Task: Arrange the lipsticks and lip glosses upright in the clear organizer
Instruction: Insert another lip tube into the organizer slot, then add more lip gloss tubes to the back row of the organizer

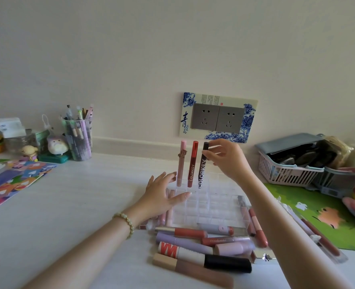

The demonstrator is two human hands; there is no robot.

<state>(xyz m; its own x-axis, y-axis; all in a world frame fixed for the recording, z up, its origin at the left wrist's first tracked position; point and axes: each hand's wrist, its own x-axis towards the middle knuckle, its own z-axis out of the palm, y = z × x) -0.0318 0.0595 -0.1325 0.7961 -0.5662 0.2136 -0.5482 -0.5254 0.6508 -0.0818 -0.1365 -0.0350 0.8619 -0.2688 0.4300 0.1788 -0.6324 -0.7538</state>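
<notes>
Three tubes stand upright in the back row of the clear organizer [214, 205]: a pink gloss [181, 163], a red gloss [192, 164] and a dark gloss [202, 170]. The right hand [228, 159] pinches the dark gloss at its cap between thumb and fingers [216, 144], probably to seat it straight in its cell. The left hand [162, 195] lies with fingers [168, 177] spread at the organizer's left side, likely to stop it sliding. Many loose tubes [193, 247] lie flat on the desk [78, 195] just in front.
</notes>
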